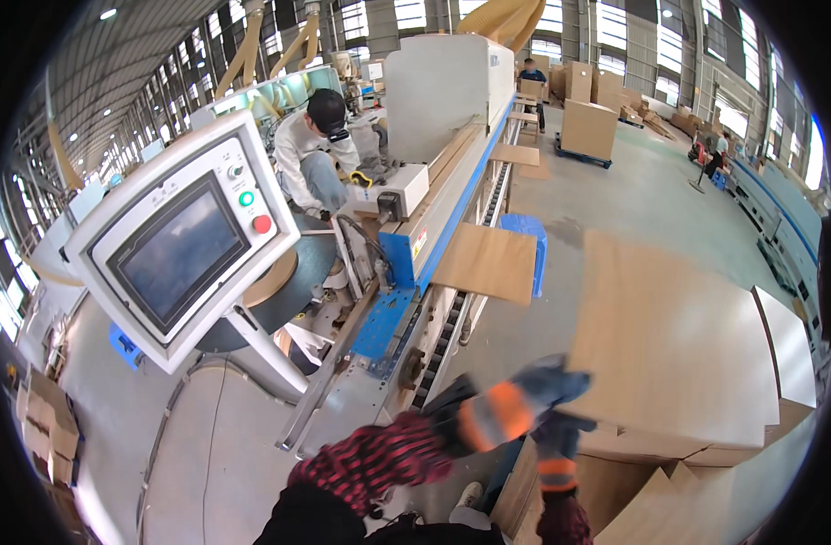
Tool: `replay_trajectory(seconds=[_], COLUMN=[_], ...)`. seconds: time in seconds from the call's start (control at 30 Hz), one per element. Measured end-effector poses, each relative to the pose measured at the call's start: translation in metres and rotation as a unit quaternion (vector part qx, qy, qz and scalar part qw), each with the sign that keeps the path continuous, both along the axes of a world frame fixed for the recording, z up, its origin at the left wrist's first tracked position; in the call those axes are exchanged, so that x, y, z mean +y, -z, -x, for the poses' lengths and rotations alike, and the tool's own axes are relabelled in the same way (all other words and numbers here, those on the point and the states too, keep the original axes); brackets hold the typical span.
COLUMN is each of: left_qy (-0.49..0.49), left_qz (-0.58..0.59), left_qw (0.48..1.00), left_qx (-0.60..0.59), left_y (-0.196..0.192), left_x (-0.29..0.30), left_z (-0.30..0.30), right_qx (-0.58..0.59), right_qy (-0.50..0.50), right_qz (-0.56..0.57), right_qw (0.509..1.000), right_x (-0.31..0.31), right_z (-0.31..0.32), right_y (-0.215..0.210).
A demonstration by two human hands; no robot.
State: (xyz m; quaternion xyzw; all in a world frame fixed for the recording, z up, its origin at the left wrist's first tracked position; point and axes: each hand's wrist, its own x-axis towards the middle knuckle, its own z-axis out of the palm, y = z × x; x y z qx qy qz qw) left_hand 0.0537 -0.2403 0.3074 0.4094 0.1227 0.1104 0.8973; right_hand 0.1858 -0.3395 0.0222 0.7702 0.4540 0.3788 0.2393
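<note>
Right under the lens, your red-and-black checked sleeve reaches out, and your left hand (515, 404), in a grey glove with an orange band, is blurred at the near left edge of the big wood panel (670, 350). Your right hand (557, 445), gloved the same, sits just below it against that same near edge. Blur smears the fingers, so I cannot tell whether either hand grips the panel or only presses on it. The panel lies flat on top of a stack of boards (633, 486), its far edge running toward the open floor. To your left, the conveyor track (443, 341) of the edge-banding machine (447, 154) carries a smaller panel (488, 262) overhanging its right side, with a blue stool (529, 232) behind. The control screen (184, 241) stands at the machine's near left. Further along, a person (311, 154) in a black cap crouches against the machine. Cardboard boxes (586, 127) wait at the far end.
</note>
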Motion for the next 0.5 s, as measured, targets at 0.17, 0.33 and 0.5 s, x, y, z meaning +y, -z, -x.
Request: replay_trajectory(seconds=[0.17,0.33,0.5], left_qy=[-0.1,-0.298,-0.375], left_qz=[0.053,-0.017,0.007], left_qw=[0.992,0.954,0.924], left_qx=[-0.054,0.029,0.071], left_y=[0.008,0.05,0.121], left_x=[-0.002,-0.02,-0.063], left_z=[0.183,0.309,0.373], right_qx=[0.21,0.719,0.898], right_qy=[-0.161,-0.236,-0.283], right_qz=[-0.153,-0.362,-0.3], right_qw=[0.952,0.544,0.154], right_x=[-0.148,-0.195,-0.176], right_z=[-0.001,-0.007,0.0], right_y=[-0.079,-0.134,-0.184])
